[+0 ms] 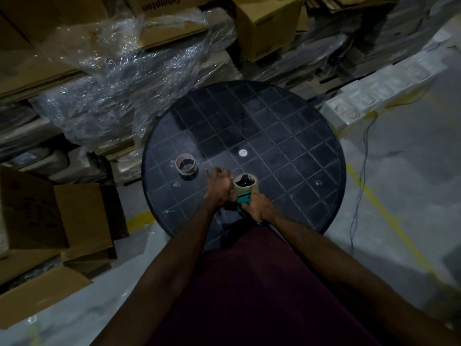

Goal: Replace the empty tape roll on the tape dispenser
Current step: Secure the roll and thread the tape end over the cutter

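A teal tape dispenser [243, 199] is held over the near part of a round black table [311, 151]. A pale tape roll [245, 185] sits on its wheel. My right hand [260, 208] grips the dispenser's handle from the near side. Against the roll's left side is my left hand [219, 188], fingers partly spread, touching the roll and the dispenser's front. A bare cardboard core [185, 164] stands on the table to the left, apart from both hands.
Cardboard boxes [59, 221] lie on the floor at left. Stacked cartons under crumpled plastic wrap [129, 71] rise behind the table. White foam packing [374, 96] and a thin cable [361, 176] lie at right, by yellow floor lines.
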